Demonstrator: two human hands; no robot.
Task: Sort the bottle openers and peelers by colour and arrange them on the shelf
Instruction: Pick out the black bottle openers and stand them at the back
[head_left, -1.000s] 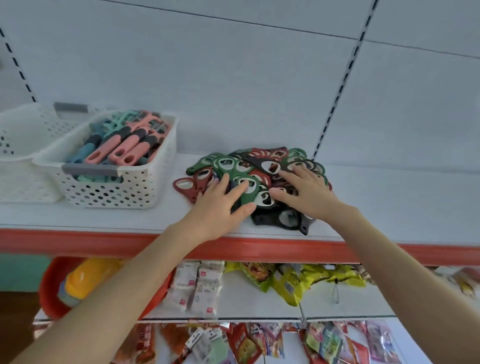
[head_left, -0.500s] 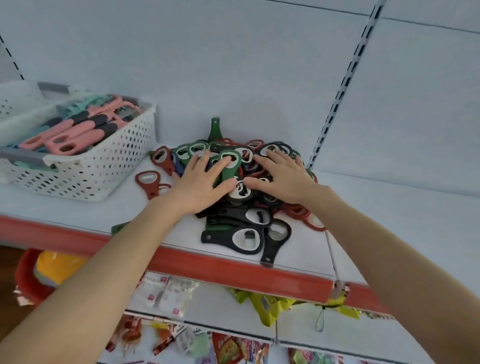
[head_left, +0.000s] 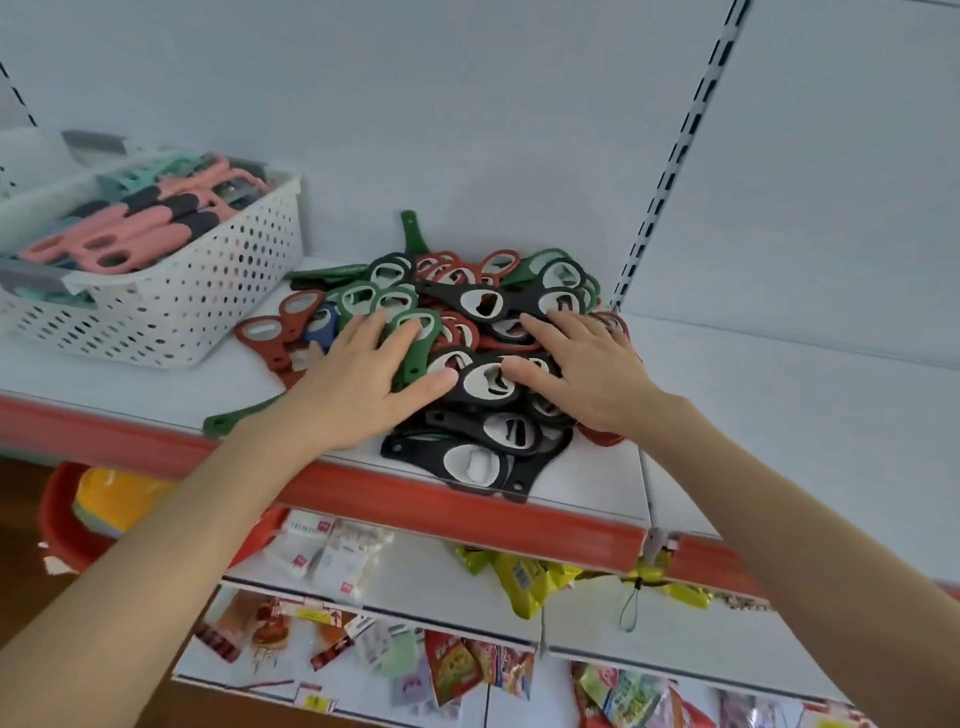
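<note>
both hands flat on the unsorted pile

the left hand (head_left: 358, 384) lies spread with straight fingers on a green opener (head_left: 415, 340). the right hand (head_left: 587, 374) lies the same way on the black and red ones beside it. neither grips anything. under them the bottle openers (head_left: 467, 312) sit in one heap of green, red and black, with a blue opener (head_left: 322, 325) at its left side, near the middle of the shelf (head_left: 779, 415). several black openers (head_left: 483, 462) lie at the front, right at the red front lip (head_left: 395, 493), and look likeliest to slip off. the red openers (head_left: 275, 332) trail out to the left. the peelers (head_left: 130, 234) are in the white basket (head_left: 171, 312) further left, their colours mixed as well. sorting looks barely begun. to do it well, spread the heap sideways with light pressure, never toward the lip. then draw one colour at a time onto the bare shelf at the right, handles lined up.
</note>
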